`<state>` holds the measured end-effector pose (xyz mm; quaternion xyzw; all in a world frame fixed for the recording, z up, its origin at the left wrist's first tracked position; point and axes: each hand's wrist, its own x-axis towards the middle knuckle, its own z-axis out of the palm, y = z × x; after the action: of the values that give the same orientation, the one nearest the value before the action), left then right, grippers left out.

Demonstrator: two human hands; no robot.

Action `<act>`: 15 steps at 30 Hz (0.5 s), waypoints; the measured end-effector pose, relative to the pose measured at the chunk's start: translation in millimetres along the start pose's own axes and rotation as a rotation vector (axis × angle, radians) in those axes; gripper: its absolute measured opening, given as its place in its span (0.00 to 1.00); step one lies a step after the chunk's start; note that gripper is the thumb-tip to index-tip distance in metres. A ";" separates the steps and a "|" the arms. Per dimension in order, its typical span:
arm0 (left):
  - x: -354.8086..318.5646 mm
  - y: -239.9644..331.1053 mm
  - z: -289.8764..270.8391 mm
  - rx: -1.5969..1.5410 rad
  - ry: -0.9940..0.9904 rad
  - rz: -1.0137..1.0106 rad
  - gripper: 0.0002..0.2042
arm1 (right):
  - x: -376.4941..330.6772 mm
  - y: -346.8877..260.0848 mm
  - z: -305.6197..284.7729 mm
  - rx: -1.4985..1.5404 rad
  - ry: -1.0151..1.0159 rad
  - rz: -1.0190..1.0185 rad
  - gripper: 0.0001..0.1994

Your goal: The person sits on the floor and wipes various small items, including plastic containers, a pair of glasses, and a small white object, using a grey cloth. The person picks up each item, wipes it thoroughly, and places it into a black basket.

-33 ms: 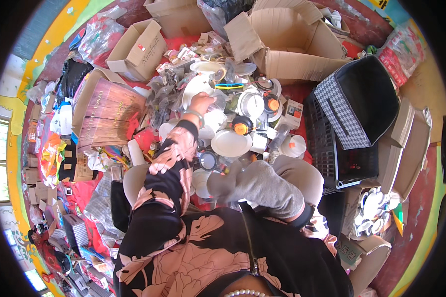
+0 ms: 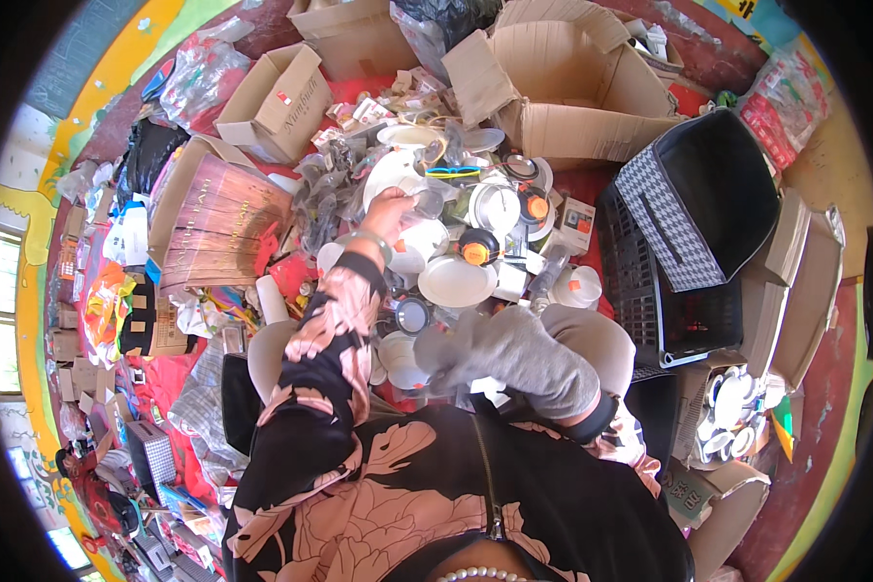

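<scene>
My bare left hand (image 2: 390, 213), with a band on its wrist, reaches into a pile of white lids and plates. Its fingers are bent closed at the edge of a clear plastic piece (image 2: 429, 203), its kind unclear. A large white plate (image 2: 388, 177) lies just beyond that hand, and a white oval plate (image 2: 456, 281) to its right. My right hand (image 2: 490, 357), in a grey glove, is low over my lap, its fingers blurred. White round lids (image 2: 403, 361) lie beside its fingertips. Two jars with orange parts (image 2: 476, 249) sit amid the pile.
A large open cardboard box (image 2: 592, 87) stands at the far side, a smaller one (image 2: 279, 102) at the far left. On the right are a black crate (image 2: 635, 262) with a checked black bin (image 2: 698, 204) on it, and a box of white lids (image 2: 727, 412). A wood-print carton (image 2: 221, 228) stands left.
The view has shifted slightly. My left hand stays by the clear plastic piece, drawn a little nearer to me. My gloved right hand has barely moved.
</scene>
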<state>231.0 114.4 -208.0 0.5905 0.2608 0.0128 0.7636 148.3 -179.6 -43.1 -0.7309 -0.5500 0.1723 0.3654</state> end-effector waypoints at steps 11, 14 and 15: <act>-232.9 72.3 31.6 -0.564 -0.268 0.355 0.20 | 20.9 -39.7 -34.7 -0.663 0.300 0.243 0.10; -257.0 71.0 46.1 -0.462 -0.323 0.382 0.30 | 19.6 -3.7 -17.9 -0.566 0.589 0.073 0.09; -261.1 67.9 52.6 -0.402 -0.298 0.394 0.30 | 19.7 11.6 -6.6 -0.322 0.768 -0.070 0.07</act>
<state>46.8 2.3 -37.5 0.4625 0.0189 0.1251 0.8775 167.1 -165.0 -44.0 -0.7706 -0.4183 -0.2135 0.4309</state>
